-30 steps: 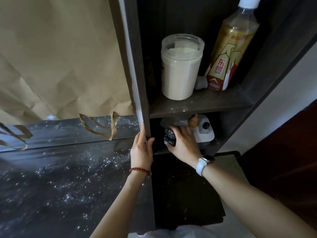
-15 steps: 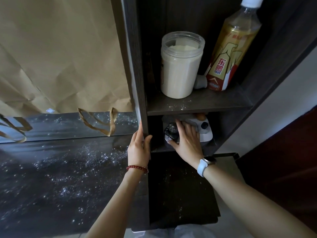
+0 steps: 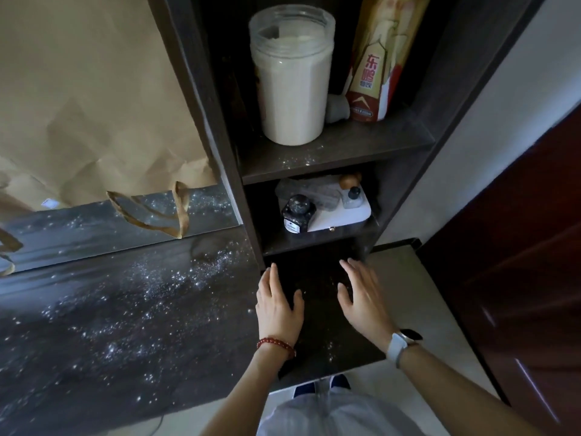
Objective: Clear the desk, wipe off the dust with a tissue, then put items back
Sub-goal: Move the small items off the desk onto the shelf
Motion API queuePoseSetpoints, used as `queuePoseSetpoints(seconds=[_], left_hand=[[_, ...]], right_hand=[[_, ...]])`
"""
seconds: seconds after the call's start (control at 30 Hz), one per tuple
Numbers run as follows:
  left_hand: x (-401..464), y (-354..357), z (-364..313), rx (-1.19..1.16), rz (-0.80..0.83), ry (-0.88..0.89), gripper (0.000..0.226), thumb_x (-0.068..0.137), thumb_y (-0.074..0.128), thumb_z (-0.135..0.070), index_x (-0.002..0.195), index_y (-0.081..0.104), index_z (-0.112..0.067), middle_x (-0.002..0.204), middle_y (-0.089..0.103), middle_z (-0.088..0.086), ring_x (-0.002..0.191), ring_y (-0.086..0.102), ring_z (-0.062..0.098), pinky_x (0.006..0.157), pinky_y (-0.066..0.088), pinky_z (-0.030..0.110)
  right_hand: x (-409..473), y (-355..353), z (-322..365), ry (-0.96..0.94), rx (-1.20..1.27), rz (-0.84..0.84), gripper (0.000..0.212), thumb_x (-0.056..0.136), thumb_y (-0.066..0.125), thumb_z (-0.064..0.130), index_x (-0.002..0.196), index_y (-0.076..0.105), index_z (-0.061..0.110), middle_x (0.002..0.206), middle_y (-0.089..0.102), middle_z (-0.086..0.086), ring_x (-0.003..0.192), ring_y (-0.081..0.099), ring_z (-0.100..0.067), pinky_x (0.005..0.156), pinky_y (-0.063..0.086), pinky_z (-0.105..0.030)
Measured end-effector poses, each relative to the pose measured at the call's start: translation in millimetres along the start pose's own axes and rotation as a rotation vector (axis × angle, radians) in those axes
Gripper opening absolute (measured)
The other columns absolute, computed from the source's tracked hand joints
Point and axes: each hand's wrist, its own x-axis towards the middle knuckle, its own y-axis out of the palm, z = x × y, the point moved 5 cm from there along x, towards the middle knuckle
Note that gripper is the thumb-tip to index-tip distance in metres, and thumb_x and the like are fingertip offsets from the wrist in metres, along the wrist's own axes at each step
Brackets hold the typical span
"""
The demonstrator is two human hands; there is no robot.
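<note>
Left hand: I see my left hand [image 3: 278, 305] with fingers straight and together, holding nothing, over the dark tabletop [image 3: 132, 325] just below the shelf unit; a red bead bracelet [image 3: 276, 344] sits on its wrist.
Right hand: my right hand [image 3: 361, 297] is spread flat and empty beside it, slightly blurred, with a white watch [image 3: 401, 343] on the wrist.
Tabletop: scattered with white dust specks, thickest left of my hands.
Lower shelf: a dark ink bottle [image 3: 298, 214] stands touching a white box [image 3: 339, 212] that carries a small clear bottle [image 3: 351, 198].
Upper shelf: a jar of pale powder [image 3: 294, 77] stands left of a labelled drink bottle [image 3: 379, 58]; dust lies on the shelf board [image 3: 333, 152].
Left: a brown paper bag [image 3: 88, 99] leans at the tabletop's back.
</note>
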Motion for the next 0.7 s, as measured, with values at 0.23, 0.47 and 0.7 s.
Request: queuePoseSetpoints(seconds=[0.23,0.47,0.7], left_hand=[[-23,72,-31,0.392,0.485,0.284,0.058,0.088,0.048,-0.039,0.140,0.027,-0.023,0.149,0.024,0.001,0.137,0.020,0.021,0.111,0.023,0.038],[-120,172,-103,0.622,0.800,0.696,0.052,0.093,0.039,-0.033,0.140,0.024,-0.018,0.148,0.025,0.006,0.135,0.025,0.024,0.110,0.026,0.040],[-321,269,-151,0.740,1.071,1.129,0.051,0.094,0.035,-0.032,0.141,0.022,-0.018,0.152,0.020,0.005,0.139,0.017,0.022,0.113,0.020,0.039]], right_hand=[[-86,-18,-68,0.393,-0.051,0.018,0.048,0.083,0.033,0.033,0.110,0.061,0.005,0.103,0.066,-0.015,0.099,0.060,-0.033,0.085,0.049,-0.042],[-243,-83,-130,0.853,-0.005,-0.265,0.053,0.081,0.031,0.036,0.117,0.058,0.008,0.116,0.062,-0.013,0.114,0.053,-0.031,0.094,0.042,-0.042],[-466,-126,-157,1.252,0.016,-0.541,0.059,0.078,0.027,0.040,0.116,0.059,0.009,0.115,0.063,-0.013,0.111,0.054,-0.034,0.089,0.044,-0.043]])
